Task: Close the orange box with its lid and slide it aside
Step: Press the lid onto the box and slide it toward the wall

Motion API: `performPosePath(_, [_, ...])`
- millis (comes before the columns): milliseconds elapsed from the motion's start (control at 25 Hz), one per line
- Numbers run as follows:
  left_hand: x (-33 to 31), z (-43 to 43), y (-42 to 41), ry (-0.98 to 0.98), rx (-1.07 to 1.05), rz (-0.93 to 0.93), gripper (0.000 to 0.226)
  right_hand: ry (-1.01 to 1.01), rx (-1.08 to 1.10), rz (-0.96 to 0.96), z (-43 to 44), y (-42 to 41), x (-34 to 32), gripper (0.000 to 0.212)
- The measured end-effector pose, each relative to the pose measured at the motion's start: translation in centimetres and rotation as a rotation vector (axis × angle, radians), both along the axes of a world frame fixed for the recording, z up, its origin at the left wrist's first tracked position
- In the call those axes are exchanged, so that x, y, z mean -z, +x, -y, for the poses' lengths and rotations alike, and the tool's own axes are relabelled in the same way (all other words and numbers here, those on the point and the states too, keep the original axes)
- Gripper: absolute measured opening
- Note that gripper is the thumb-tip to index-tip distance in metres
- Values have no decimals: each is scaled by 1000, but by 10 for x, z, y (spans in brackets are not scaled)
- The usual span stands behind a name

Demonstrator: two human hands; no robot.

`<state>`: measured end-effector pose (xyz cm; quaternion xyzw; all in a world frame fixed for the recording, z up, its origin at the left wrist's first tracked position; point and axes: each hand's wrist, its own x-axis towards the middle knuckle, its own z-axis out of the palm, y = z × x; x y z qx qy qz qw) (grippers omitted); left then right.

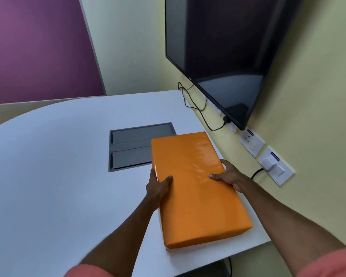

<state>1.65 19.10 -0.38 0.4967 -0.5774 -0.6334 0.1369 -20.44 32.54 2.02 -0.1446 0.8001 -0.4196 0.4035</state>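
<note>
The orange box (196, 186) lies on the white table (58, 176) near its right edge, with its glossy orange lid covering the top. A thin white strip of the box base shows under the lid's near edge. My left hand (158, 186) grips the lid's left side, thumb on top. On the right side my right hand (228, 174) holds the lid, thumb resting flat on the top and fingers down the far side.
A grey cable hatch (128, 144) is set into the table just left of and behind the box. A dark wall screen (218, 56) hangs at the right, with black cables (196, 104) and wall sockets (268, 160) below it.
</note>
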Motion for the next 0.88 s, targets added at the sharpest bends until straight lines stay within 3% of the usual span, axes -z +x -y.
performPosePath(360, [7, -69, -55, 38, 23, 36, 79, 15, -21, 22, -66, -61, 13, 88])
performPosePath(880, [15, -89, -83, 30, 74, 8, 82, 33, -47, 4, -85, -95, 22, 97])
